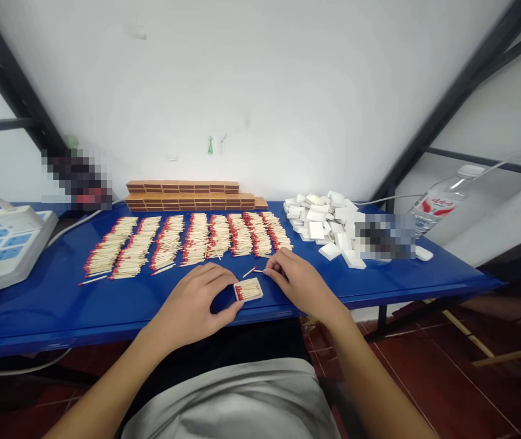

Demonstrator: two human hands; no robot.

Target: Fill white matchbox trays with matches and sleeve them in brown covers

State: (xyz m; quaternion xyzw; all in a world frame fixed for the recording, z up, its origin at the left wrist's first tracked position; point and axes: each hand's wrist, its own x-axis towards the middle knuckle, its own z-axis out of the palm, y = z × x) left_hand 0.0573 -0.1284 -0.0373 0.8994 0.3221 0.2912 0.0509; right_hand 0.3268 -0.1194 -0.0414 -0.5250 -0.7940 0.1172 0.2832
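My left hand point(199, 300) is closed around the left end of a small white matchbox tray point(260, 295), thumb at the front and fingers behind. Inside the tray lies a layer of matches point(247, 290), their red heads toward the left. My right hand point(301, 281) pinches a single match point(258, 271) between thumb and fingertips, just behind and right of the tray. Close to it a loose match point(248, 272) lies on the blue table point(150, 308). Behind my hands, several rows of red-headed matches point(195, 238) are spread across the table.
Brown matchboxes point(187, 201) are stacked along the wall. To the right is a heap of white trays point(319, 216), some toppled forward. A plastic bottle point(441, 201) stands at the far right, a power strip point(8, 250) at the left. Black metal posts point(413, 125) rise at both sides.
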